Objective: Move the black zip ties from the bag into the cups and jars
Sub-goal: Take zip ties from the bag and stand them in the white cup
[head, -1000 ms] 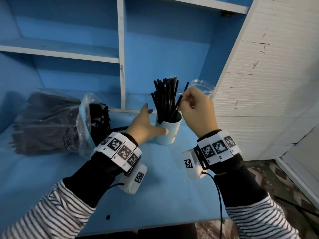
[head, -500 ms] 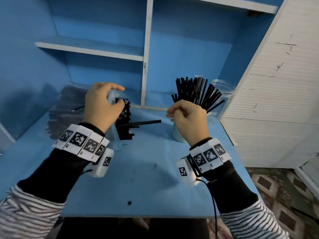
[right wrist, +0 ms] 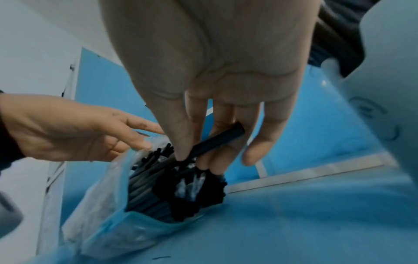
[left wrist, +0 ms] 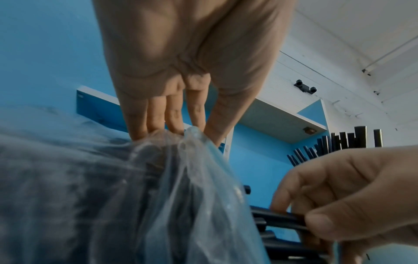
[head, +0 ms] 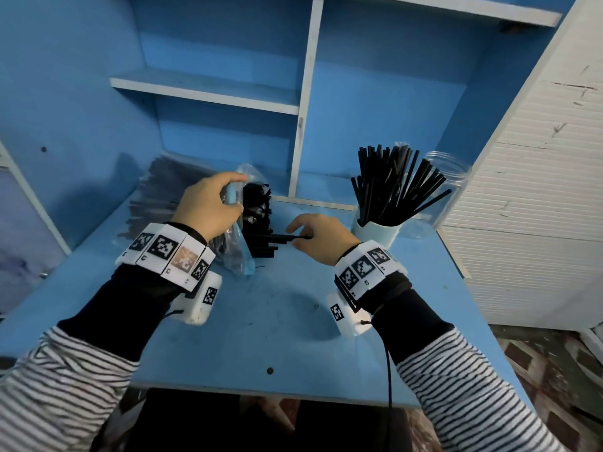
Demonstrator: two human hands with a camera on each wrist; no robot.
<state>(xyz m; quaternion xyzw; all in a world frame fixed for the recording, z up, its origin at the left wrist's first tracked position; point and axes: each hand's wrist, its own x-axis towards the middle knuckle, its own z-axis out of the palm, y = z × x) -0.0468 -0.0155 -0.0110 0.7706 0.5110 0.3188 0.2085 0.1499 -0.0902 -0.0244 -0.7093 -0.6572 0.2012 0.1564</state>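
A clear plastic bag (head: 163, 190) full of black zip ties lies on the blue table (head: 261, 327), its mouth facing right. My left hand (head: 233, 194) pinches the rim of the bag's mouth (left wrist: 192, 135) and holds it up. My right hand (head: 298, 238) pinches one black zip tie (head: 282, 238) that sticks out of the bag; the right wrist view shows this tie (right wrist: 217, 141) between thumb and fingers. A pale cup (head: 375, 233) at the right holds a fan of upright ties (head: 391, 187). Behind it stands a clear jar (head: 453, 187).
Blue shelving with a white upright divider (head: 303, 125) backs the table. A white slatted panel (head: 538, 190) closes the right side. The table's front edge (head: 261, 389) runs just below my forearms, and patterned floor (head: 554, 370) shows beyond its right edge.
My left hand left the cup and took hold of the bag's mouth. My right hand moved left from the cup to the bag and now pinches a tie.
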